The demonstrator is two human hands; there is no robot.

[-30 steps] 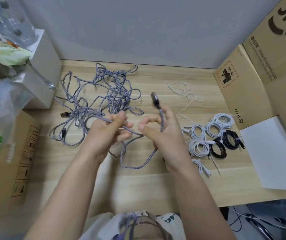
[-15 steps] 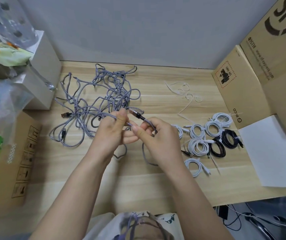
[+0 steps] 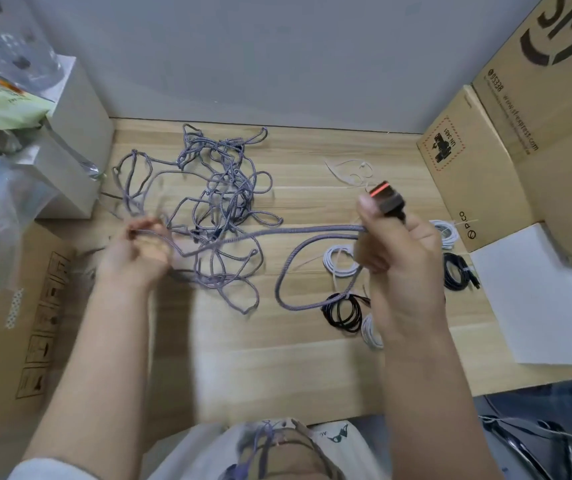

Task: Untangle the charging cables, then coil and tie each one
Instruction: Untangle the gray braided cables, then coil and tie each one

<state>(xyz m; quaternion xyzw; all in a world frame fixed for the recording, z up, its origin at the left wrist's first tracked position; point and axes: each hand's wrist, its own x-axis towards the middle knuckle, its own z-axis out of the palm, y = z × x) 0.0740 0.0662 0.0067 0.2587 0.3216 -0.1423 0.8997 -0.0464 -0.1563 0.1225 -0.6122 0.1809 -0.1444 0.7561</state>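
While tangled heap of purple-grey braided cables sprawls over back left of light wooden worktop, coiled white cables and coiled black cables sit at right, partly hidden behind right hand. Brown cardboard boxes stand far right. Right hand fingers curled round dark plug with red band, raised above worktop. One purple-grey strand stretches leftward to left hand, blurred, fingers pinching it beside heap.
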